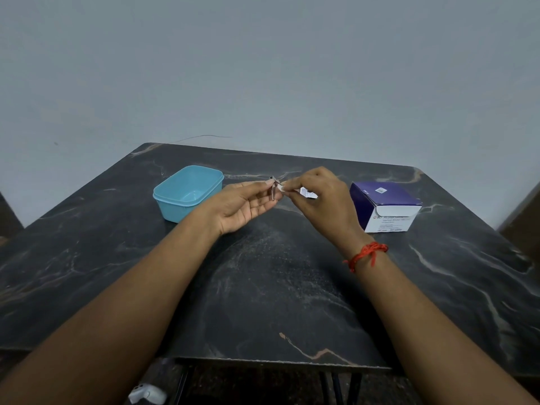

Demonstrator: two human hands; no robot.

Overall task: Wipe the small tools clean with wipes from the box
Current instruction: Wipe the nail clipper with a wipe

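Holding small metal tool (273, 190) pinched in left hand (242, 206) so right hand (321, 197), pinching white wipe (306, 192), can rub it.

two hands (241, 207) (321, 197), one small metal tool (273, 190), one wipe sachet (307, 193), one blue tub (181, 212), one purple box (385, 197)

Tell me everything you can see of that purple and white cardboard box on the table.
The purple and white cardboard box is squat and rectangular: purple top and left side, white front with print too blurred to read. A small white label sits on top; a pale half-round tab shows at the top front edge. It stands flat on the dark marbled table, right of the right hand, which is not touching it.
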